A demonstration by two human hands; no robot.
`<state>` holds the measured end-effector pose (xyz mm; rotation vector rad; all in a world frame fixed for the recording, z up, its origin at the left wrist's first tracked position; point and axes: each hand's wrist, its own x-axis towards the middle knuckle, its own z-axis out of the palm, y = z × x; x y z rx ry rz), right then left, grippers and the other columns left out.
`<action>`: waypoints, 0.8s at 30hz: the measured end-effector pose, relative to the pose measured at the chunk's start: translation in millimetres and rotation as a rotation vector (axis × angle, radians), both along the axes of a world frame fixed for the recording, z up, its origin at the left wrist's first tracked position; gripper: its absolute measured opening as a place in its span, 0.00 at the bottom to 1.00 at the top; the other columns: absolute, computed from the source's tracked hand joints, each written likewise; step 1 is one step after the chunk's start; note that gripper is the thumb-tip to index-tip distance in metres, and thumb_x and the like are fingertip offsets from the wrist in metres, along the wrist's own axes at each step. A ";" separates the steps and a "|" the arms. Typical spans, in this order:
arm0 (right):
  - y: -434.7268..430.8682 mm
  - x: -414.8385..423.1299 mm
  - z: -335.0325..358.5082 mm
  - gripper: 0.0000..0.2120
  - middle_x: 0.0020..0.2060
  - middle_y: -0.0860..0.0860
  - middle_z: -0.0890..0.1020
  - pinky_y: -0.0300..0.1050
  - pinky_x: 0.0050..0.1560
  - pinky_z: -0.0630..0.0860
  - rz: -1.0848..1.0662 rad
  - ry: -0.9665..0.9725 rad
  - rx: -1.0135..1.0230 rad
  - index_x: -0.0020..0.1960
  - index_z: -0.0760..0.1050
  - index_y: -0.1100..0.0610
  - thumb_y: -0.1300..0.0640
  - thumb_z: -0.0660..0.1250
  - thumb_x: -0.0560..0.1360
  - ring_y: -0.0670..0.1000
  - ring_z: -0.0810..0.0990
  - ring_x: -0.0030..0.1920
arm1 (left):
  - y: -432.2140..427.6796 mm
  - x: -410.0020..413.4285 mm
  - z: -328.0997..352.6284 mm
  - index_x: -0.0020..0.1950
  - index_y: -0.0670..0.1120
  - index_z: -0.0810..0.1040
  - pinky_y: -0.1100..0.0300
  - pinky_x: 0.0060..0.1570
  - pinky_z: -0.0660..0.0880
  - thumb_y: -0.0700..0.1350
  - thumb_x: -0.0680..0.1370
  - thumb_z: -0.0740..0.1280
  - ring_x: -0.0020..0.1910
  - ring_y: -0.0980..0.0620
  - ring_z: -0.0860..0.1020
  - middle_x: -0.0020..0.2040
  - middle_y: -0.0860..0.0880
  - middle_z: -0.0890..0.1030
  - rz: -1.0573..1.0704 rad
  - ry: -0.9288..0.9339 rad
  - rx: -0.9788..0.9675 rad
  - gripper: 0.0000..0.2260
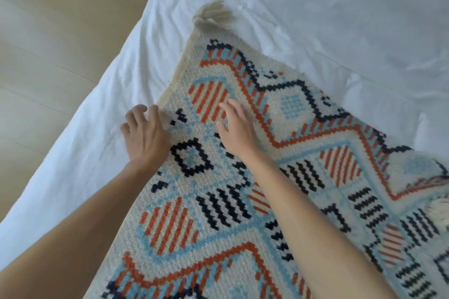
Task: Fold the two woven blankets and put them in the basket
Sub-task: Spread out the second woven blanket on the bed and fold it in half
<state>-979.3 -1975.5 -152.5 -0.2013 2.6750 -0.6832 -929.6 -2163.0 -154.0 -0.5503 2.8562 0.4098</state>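
Note:
A woven blanket (303, 128) with orange, pale blue and black patterns on cream lies flat on the white bed, a cream tassel (213, 16) at its far corner. My left hand (145, 136) rests at the blanket's left edge, fingers loosely bent, half on the sheet. My right hand (235, 128) lies on the blanket with fingers spread and relaxed over an orange-striped patch. Neither hand grips the cloth. No second blanket or basket is in view.
The white bed sheet (340, 7), creased, fills the back and right. Pale wooden floor (48, 43) lies to the left beyond the bed's edge. Another tassel (439, 211) and a folded-over bit of blanket show at the right edge.

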 end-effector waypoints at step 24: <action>426.3 180.5 44.9 0.19 0.68 0.53 0.69 0.48 0.66 0.67 -0.468 -0.026 0.134 0.70 0.66 0.57 0.59 0.57 0.80 0.52 0.66 0.69 | 358.3 49.2 53.4 0.68 0.40 0.62 0.45 0.63 0.67 0.41 0.77 0.60 0.65 0.40 0.65 0.67 0.38 0.65 -0.580 -0.234 -0.079 0.20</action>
